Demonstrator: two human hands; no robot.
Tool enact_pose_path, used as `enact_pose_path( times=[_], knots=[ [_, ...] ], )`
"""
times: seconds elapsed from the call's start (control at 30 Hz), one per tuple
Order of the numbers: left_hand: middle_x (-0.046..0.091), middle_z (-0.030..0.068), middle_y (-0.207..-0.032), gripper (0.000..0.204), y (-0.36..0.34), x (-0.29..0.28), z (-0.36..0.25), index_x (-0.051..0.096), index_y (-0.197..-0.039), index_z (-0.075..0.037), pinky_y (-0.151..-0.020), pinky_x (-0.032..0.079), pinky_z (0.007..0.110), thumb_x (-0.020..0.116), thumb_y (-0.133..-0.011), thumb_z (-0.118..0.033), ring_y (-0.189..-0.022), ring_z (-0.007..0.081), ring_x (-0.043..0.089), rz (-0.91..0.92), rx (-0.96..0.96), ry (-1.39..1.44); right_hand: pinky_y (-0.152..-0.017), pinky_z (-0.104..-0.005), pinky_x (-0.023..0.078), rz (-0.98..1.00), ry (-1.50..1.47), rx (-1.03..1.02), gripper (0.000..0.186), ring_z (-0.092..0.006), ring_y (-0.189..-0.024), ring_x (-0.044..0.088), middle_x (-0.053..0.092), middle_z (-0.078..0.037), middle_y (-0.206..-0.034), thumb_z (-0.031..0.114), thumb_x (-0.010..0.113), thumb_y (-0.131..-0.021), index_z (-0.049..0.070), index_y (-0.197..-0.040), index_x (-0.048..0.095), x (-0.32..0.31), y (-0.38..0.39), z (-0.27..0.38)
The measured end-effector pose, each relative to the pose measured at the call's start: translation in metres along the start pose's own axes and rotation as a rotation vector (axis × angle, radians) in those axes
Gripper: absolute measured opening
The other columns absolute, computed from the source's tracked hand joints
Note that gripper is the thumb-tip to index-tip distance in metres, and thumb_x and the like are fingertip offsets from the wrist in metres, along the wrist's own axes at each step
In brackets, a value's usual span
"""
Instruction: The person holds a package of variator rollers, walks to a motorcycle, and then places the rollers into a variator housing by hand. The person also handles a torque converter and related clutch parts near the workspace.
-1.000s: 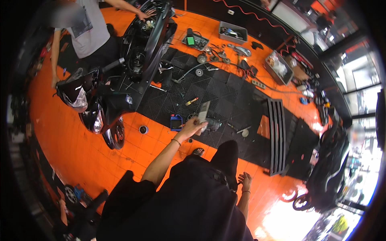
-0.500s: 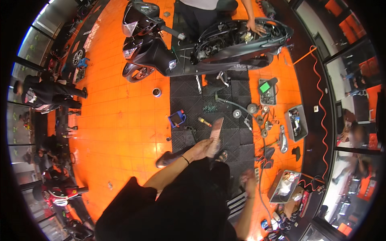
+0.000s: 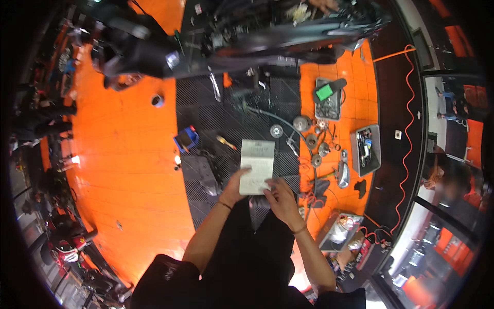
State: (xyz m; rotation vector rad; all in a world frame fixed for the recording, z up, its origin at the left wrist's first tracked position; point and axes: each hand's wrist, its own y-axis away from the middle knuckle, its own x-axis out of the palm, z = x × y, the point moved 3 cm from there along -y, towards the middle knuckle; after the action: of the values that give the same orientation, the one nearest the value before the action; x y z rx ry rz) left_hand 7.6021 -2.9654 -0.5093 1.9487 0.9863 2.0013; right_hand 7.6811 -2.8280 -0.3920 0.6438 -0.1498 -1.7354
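Note:
An open booklet [image 3: 258,164] with pale printed pages is spread upright in front of me, over the black mat. My left hand [image 3: 234,187] grips its lower left edge, thumb lying on the page. At the lower right corner, the fingers of my right hand [image 3: 281,201] close on the page edge. Beyond the booklet, a brush [image 3: 226,142] and a blue tray [image 3: 186,139] lie on the mat, left of a round metal disc [image 3: 276,131].
A partly stripped dark scooter [image 3: 278,44] stands at the far side, another person's hand [image 3: 325,5] on it. Gears [image 3: 301,123], a grey parts tray [image 3: 328,109], a tool crate [image 3: 366,150] and a box [image 3: 340,232] are on the right. A cup [image 3: 157,101] stands left.
The folded booklet has been opened out and brought more face-on to me. My right hand has come up from the lower right onto it. The view has shifted, so the scooter sits higher.

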Motion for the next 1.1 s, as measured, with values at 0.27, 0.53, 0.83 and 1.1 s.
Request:
enact_pose_path(
  times=[0.27, 0.53, 0.83, 1.1],
  knots=[
    [0.055, 0.0152, -0.141, 0.065, -0.228, -0.125, -0.086, 0.042, -0.148, -0.006, -0.101, 0.052, 0.046, 0.028, -0.107, -0.054, -0.124, 0.0319, 0.06, 0.082, 0.438, 0.303, -0.068, -0.0359, 0.053, 0.298, 0.352, -0.499, 0.023, -0.0267, -0.079, 0.063, 0.059, -0.019, -0.09, 0.017, 0.055, -0.095, -0.006, -0.098, 0.054, -0.069, -0.198, 0.042],
    [0.06, 0.0117, -0.132, 0.059, -0.33, -0.301, -0.072, 0.049, -0.142, -0.007, -0.101, 0.049, 0.037, 0.038, -0.105, -0.052, -0.116, 0.0247, 0.061, -0.195, 0.722, -0.054, -0.073, -0.0465, 0.047, 0.684, 0.476, -0.459, 0.017, -0.0387, -0.08, 0.058, 0.056, -0.019, -0.081, 0.011, 0.057, -0.096, -0.002, -0.085, 0.054, 0.156, -0.393, -0.303],
    [0.058, 0.016, -0.135, 0.066, -0.349, -0.436, -0.076, 0.043, -0.147, -0.006, -0.097, 0.054, 0.042, 0.041, -0.103, -0.056, -0.12, 0.029, 0.061, 0.037, 0.924, 0.423, -0.075, -0.0426, 0.051, 0.512, 0.607, -0.536, 0.044, -0.0354, -0.091, 0.063, 0.059, -0.022, -0.109, 0.009, 0.069, -0.087, -0.001, -0.126, 0.053, 0.224, -0.469, -0.357],
    [0.053, 0.0107, -0.121, 0.053, -0.337, -0.367, -0.145, 0.05, -0.135, -0.003, -0.099, 0.044, 0.032, 0.074, -0.091, -0.02, -0.114, 0.02, 0.054, -0.321, 1.578, -0.514, -0.089, -0.0472, 0.054, 0.661, 0.707, -0.987, 0.054, -0.0441, -0.103, 0.066, 0.066, -0.023, -0.115, 0.004, 0.065, -0.08, -0.004, -0.132, 0.052, 0.255, -0.496, -0.269]
  ],
)
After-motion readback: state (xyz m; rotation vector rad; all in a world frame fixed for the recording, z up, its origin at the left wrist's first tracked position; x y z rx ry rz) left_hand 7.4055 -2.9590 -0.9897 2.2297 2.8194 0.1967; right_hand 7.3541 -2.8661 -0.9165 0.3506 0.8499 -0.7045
